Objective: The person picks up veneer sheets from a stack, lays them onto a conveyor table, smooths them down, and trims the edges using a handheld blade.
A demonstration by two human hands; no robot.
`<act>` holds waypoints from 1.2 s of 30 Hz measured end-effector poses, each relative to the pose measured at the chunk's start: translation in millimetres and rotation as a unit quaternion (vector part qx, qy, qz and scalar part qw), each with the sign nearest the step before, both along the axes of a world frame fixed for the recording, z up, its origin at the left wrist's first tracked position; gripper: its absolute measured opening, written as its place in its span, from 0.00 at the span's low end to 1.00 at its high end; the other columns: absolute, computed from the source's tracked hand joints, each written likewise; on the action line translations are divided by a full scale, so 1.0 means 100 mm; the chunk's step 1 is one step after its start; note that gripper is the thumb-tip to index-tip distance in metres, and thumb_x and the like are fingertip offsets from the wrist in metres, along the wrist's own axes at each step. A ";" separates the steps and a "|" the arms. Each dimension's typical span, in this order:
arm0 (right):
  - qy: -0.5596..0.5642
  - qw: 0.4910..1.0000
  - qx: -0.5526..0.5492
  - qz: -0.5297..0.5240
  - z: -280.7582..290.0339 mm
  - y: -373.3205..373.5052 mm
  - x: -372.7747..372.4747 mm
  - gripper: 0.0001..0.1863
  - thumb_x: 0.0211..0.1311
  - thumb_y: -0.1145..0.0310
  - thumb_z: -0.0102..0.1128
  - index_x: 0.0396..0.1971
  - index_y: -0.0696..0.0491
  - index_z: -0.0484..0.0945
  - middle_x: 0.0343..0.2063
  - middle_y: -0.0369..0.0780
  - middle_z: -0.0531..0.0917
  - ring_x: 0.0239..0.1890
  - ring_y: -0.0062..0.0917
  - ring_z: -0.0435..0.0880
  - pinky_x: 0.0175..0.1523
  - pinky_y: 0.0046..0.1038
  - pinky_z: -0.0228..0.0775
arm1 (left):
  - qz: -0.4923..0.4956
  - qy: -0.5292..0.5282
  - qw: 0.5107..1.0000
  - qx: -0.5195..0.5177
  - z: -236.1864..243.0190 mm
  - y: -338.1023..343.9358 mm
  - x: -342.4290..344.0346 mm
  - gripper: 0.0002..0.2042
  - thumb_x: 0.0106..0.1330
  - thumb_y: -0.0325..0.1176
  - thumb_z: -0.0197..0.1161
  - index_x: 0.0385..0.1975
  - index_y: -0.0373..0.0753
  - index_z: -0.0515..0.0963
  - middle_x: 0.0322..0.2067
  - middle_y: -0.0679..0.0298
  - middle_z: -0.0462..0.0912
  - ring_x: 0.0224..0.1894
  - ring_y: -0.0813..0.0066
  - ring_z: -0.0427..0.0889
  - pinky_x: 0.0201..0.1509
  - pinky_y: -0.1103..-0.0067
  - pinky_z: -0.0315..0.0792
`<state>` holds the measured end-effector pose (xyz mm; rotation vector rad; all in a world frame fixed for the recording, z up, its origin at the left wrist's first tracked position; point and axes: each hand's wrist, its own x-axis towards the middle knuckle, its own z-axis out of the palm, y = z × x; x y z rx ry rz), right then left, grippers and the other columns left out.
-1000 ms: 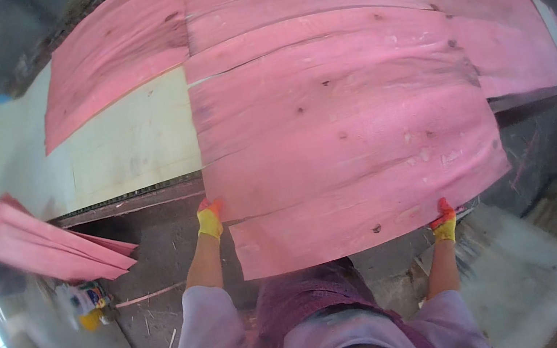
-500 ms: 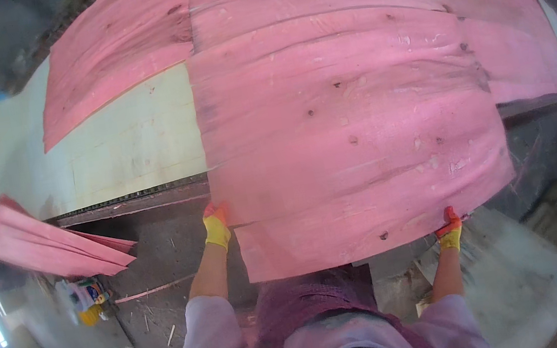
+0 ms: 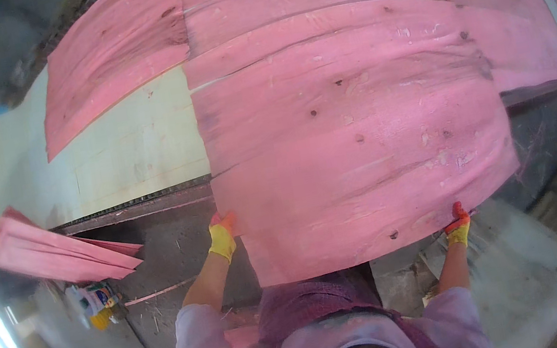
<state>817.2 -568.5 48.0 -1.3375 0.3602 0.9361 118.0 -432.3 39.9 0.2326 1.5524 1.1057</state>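
Observation:
A large pink wood veneer sheet [image 3: 356,153] with dark knots and splits spreads in front of me, its near edge overhanging the bench toward my body. My left hand [image 3: 222,235], in a yellow glove with orange-red fingers, is closed on the sheet's left edge near the front corner. At the near right edge my right hand [image 3: 458,225], gloved the same way, grips the sheet with the thumb on top. The fingers beneath the sheet are hidden. Farther off, the sheet lies among other pink sheets [image 3: 118,53], on a pale panel [image 3: 134,146].
A folded bundle of pink veneer [image 3: 59,247] juts out at the left. Below it are a printed container [image 3: 96,296] and something yellow. A dark bench edge [image 3: 137,211] runs across. Greyish sheets [image 3: 522,266] lie low at the right, and wood scraps litter the floor.
The view has shifted slightly. A pale slit now shows at the veneer sheet's far left edge. Both hands keep their grip on the sheet.

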 end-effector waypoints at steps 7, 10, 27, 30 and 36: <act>0.058 0.996 0.039 0.050 0.20 0.17 -0.30 0.25 0.43 0.71 0.60 0.47 0.51 0.73 0.45 0.37 0.77 0.48 0.35 0.74 0.58 0.43 0.62 | 0.039 0.037 0.999 0.004 -0.27 0.11 -0.12 0.19 0.56 0.22 0.60 0.48 0.31 0.68 0.40 0.59 0.77 0.42 0.68 0.77 0.47 0.75 0.72; 0.016 0.996 0.074 0.039 -0.37 -0.23 0.13 0.25 0.43 0.71 0.61 0.47 0.51 0.72 0.45 0.37 0.77 0.49 0.37 0.73 0.59 0.44 0.61 | -0.059 -0.012 0.998 -0.008 -0.20 0.29 -0.14 0.16 0.57 0.23 0.60 0.47 0.32 0.70 0.39 0.59 0.78 0.40 0.67 0.78 0.46 0.73 0.74; 0.067 0.994 0.074 -0.042 -0.20 -0.18 0.06 0.23 0.49 0.72 0.61 0.49 0.54 0.72 0.46 0.40 0.77 0.51 0.39 0.72 0.61 0.45 0.58 | -0.018 0.016 0.996 -0.082 0.32 0.24 0.20 0.11 0.56 0.23 0.59 0.40 0.37 0.71 0.31 0.61 0.78 0.33 0.69 0.79 0.34 0.71 0.76; 0.073 0.991 0.110 0.016 -0.07 -0.07 -0.09 0.23 0.50 0.71 0.60 0.49 0.55 0.71 0.45 0.41 0.77 0.52 0.38 0.71 0.61 0.44 0.59 | -0.012 0.004 0.998 -0.060 -0.12 0.12 -0.14 0.12 0.57 0.27 0.59 0.41 0.38 0.72 0.35 0.62 0.78 0.37 0.69 0.78 0.39 0.72 0.74; 0.019 0.998 0.012 -0.064 -0.69 -0.22 -0.05 0.17 0.50 0.70 0.55 0.43 0.55 0.75 0.44 0.39 0.78 0.48 0.32 0.74 0.57 0.39 0.63 | 0.024 -0.109 0.988 0.109 0.44 0.47 0.53 0.23 0.54 0.34 0.64 0.51 0.37 0.70 0.50 0.55 0.74 0.51 0.60 0.73 0.55 0.69 0.67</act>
